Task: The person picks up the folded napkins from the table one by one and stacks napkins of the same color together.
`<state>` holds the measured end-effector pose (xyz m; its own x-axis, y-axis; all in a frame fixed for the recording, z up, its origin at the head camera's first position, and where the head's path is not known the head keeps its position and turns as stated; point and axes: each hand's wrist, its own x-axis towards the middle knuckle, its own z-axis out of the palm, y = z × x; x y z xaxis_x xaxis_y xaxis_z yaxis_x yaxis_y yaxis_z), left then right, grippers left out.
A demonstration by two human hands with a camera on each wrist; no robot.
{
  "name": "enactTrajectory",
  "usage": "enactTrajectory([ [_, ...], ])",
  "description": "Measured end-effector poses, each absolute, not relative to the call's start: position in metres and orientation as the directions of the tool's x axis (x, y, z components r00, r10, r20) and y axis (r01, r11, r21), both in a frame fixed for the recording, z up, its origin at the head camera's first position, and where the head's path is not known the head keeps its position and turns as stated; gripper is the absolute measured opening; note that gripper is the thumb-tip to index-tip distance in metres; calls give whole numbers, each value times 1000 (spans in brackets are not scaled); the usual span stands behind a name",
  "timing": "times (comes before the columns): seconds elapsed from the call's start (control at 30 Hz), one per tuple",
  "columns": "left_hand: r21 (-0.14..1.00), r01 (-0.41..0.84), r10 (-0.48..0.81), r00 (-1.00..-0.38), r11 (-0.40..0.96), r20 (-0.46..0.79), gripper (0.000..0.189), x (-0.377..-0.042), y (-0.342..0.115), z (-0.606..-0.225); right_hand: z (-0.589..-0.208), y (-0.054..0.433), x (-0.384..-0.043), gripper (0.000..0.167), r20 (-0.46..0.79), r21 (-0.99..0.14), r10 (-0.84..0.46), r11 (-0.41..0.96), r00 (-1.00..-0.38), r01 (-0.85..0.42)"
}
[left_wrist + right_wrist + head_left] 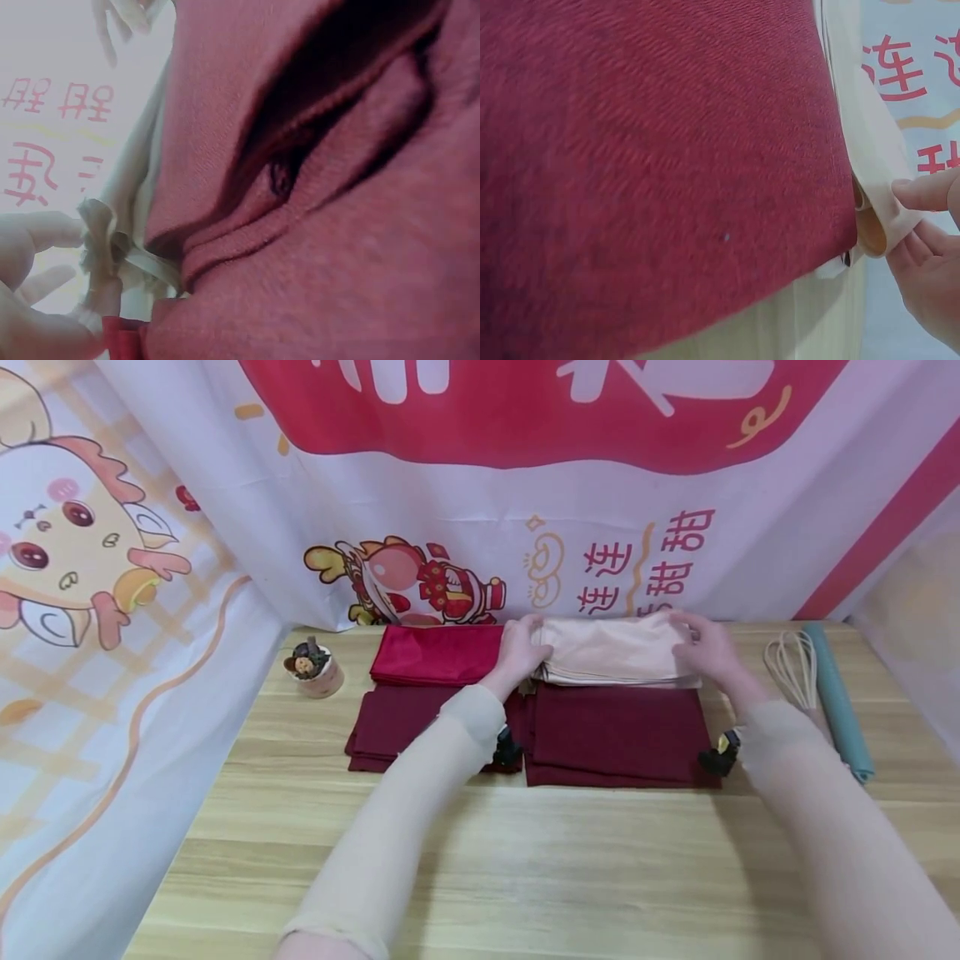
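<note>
A folded cream cloth lies at the back of the table against the printed curtain. Its left edge is between the thumb and fingers of my left hand. At the opposite edge, my right hand pinches the cloth, with the thumb on top and fingers beneath in the right wrist view. Just in front lies a folded dark maroon cloth, which fills much of both wrist views. To the left are a folded bright red satin cloth and another maroon stack, partly hidden by my left forearm.
A small decorated pot stands at the back left of the wooden table. Toward the right lie a coiled pale cord and a rolled teal mat. Printed curtains enclose the back and sides.
</note>
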<state>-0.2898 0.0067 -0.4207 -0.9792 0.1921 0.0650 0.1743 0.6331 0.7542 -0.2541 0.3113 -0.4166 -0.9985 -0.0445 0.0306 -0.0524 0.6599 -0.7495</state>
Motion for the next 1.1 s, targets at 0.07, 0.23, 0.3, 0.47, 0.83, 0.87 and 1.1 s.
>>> enactTrajectory([
  [0.07, 739, 189, 196, -977, 647, 78, 54, -286, 4, -419, -416, 312, -251, 59, 35, -747, -61, 662, -998, -67],
  [0.23, 735, 235, 203, -970, 636, 134, 53, -274, -7, -417, -413, 312, -239, 53, 83, -724, -99, 678, -992, -129],
  [0.3, 753, 249, 204, -967, 609, 155, 53, -268, -12, -417, -412, 311, -232, 48, 130, -711, -115, 681, -985, -173],
  [0.47, 810, 273, 233, -957, 519, 174, 51, -248, -24, -417, -412, 307, -214, 41, 257, -664, -150, 690, -955, -287],
  [0.83, 867, 287, 318, -934, 408, 160, 43, -201, -57, -417, -415, 276, -166, 41, 318, -655, -201, 660, -926, -368],
  [0.87, 874, 281, 320, -935, 397, 155, 43, -198, -62, -416, -416, 270, -162, 41, 314, -665, -212, 646, -925, -374],
  [1.1, 912, 233, 285, -949, 339, 136, 43, -179, -95, -417, -424, 223, -146, 41, 257, -724, -295, 573, -920, -386],
])
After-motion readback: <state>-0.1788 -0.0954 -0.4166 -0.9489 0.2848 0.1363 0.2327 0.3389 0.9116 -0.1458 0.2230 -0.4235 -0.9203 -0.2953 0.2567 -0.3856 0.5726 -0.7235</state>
